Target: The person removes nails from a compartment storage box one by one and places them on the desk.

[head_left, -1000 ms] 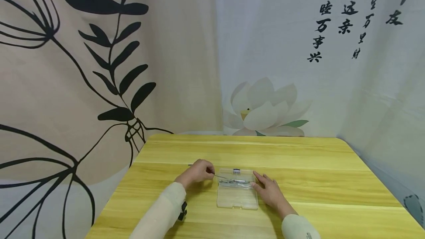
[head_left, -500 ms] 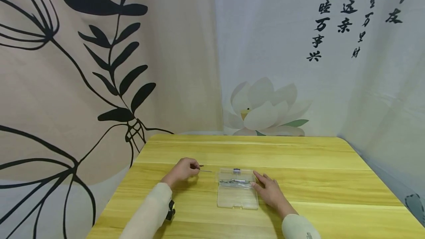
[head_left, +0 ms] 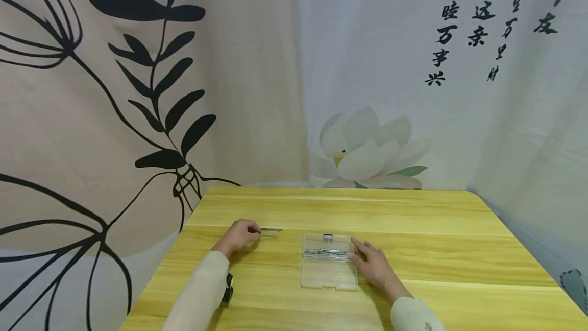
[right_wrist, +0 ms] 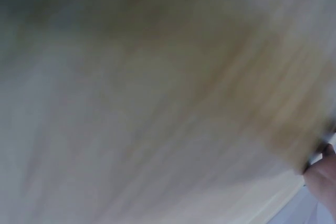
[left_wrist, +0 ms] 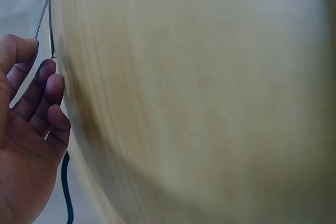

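My left hand (head_left: pixel 243 233) pinches a thin metal rod (left_wrist: pixel 42 17) between thumb and fingertips. The rod points right, just over the table. Beside it lies another dark, thin metal rod (head_left: pixel 271 229), its near end hidden behind the fingers. In the left wrist view the two rods overlap near their far tips. To the right sits a clear plastic box (head_left: pixel 328 276) with its lid folded open, holding several slim metal rods (head_left: pixel 326 254). My right hand (head_left: pixel 374 267) rests at the box's right side, fingers extended, thumb and fingertips touching the edge.
A wooden table (head_left: pixel 427 234) bears everything. Behind it hangs a printed curtain (head_left: pixel 257 91) with plants, a lotus and characters. A black strap device (head_left: pixel 227 288) is on the left wrist. The right wrist view is mostly blurred.
My left hand has moved left, away from the box, carrying a thin metal rod. The rod lying on the table now shows more to the right of the hand. The right hand stays at the box.
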Motion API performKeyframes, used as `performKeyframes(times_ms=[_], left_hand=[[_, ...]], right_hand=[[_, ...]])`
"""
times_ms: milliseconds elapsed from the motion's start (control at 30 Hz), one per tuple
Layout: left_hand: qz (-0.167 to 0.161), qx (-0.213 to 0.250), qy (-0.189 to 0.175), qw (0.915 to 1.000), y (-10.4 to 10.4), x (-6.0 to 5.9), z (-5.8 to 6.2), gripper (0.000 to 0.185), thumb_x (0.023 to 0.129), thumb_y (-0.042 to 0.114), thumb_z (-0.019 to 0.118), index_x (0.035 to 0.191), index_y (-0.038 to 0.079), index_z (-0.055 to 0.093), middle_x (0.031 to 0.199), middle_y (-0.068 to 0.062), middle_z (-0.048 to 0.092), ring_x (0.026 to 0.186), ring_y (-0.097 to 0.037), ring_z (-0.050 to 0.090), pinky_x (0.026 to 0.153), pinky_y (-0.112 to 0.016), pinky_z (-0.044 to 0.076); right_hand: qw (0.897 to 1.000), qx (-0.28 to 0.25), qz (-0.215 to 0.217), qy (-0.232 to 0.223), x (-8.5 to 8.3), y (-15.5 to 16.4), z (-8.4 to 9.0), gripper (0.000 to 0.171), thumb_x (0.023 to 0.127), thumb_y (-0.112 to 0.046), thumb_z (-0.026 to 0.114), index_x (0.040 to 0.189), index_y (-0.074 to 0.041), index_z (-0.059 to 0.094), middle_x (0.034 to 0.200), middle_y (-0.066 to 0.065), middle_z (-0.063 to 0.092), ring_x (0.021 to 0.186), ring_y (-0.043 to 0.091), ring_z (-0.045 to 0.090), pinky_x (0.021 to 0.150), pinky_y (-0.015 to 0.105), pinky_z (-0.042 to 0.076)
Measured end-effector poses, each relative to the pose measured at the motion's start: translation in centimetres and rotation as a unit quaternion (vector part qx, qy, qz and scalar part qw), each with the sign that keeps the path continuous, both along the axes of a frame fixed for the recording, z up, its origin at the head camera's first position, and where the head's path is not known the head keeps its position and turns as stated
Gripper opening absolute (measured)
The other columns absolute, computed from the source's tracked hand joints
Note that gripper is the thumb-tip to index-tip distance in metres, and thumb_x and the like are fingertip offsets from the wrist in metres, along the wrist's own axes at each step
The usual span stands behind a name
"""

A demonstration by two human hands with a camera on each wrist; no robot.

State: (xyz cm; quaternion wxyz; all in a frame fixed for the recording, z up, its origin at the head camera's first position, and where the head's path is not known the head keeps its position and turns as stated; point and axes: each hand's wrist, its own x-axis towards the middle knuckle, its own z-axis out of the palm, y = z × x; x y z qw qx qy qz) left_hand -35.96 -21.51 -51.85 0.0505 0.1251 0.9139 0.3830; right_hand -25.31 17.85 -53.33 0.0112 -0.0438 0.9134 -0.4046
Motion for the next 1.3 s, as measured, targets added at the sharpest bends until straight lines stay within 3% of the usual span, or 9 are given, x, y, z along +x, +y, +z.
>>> performKeyframes(times_ms=[300,567,1033,1300], left_hand=[[0.023,-0.041,0.022,0.9986,0.5,-1.5,-0.7,0.005,0.088,0.011,0.077,0.089,0.007,0.074,0.087,0.002,0.068,0.084,-0.016,0.062,0.079,-0.039,0.052],[0.023,-0.063,0.047,0.9966,0.8,-2.1,-0.9,0.007,0.085,0.012,0.079,0.082,0.011,0.073,0.08,0.003,0.066,0.076,-0.015,0.06,0.074,-0.038,0.051],[0.043,-0.089,0.043,0.9941,1.4,-2.0,-0.9,0.015,0.087,0.022,0.079,0.078,0.014,0.069,0.075,0.004,0.061,0.069,-0.015,0.054,0.068,-0.036,0.046],[0.049,-0.078,0.042,0.9949,1.7,-1.6,0.1,0.013,0.088,0.019,0.077,0.083,0.011,0.068,0.078,0.0,0.06,0.07,-0.018,0.051,0.064,-0.036,0.044]], right_hand=[[1.0,0.005,-0.002,0.006,-0.1,0.2,-0.3,0.053,0.102,-0.031,0.057,0.15,-0.013,0.045,0.149,0.024,0.042,0.143,0.046,0.023,0.115,0.061,0.002],[1.0,-0.001,-0.004,0.006,-0.1,0.1,0.0,0.052,0.101,-0.027,0.059,0.149,-0.011,0.046,0.148,0.026,0.042,0.143,0.046,0.024,0.115,0.061,0.002],[1.0,-0.001,0.001,0.012,-0.1,0.1,-0.2,0.052,0.101,-0.027,0.059,0.149,-0.011,0.046,0.147,0.025,0.044,0.142,0.046,0.025,0.115,0.061,0.003],[1.0,-0.002,-0.003,0.003,0.0,0.1,-0.1,0.053,0.101,-0.027,0.059,0.15,-0.012,0.045,0.148,0.025,0.042,0.143,0.046,0.023,0.115,0.061,0.002]])
